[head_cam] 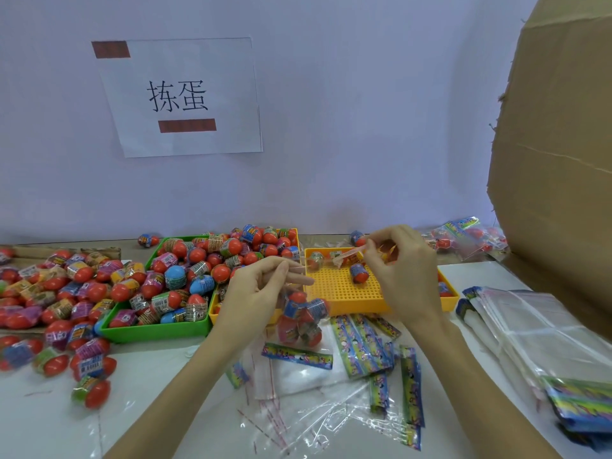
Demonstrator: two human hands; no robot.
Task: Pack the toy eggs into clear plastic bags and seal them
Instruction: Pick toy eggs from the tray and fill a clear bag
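A person sits at a white worktop [159,385], seen from their own head looking down at both hands. The left hand [261,286] pinches the top edge of a clear plastic bag [303,318] that hangs below it, holding several red-capped toy eggs with bright printed wrappers; gripped high, the bag's weight pulls it straight and keeps the mouth up. The right hand [402,265] is raised to the right, its grip closed on a thin pale strip [347,258] stretched from the bag's mouth, probably the backing of the adhesive seal being peeled off. Just beyond the hands sits a yellow perforated plastic tray [344,289] with a few eggs. To the far left, a green plastic tray [155,331] is heaped with eggs, within easy reach. Empty clear bags [536,329] are stacked at the right.
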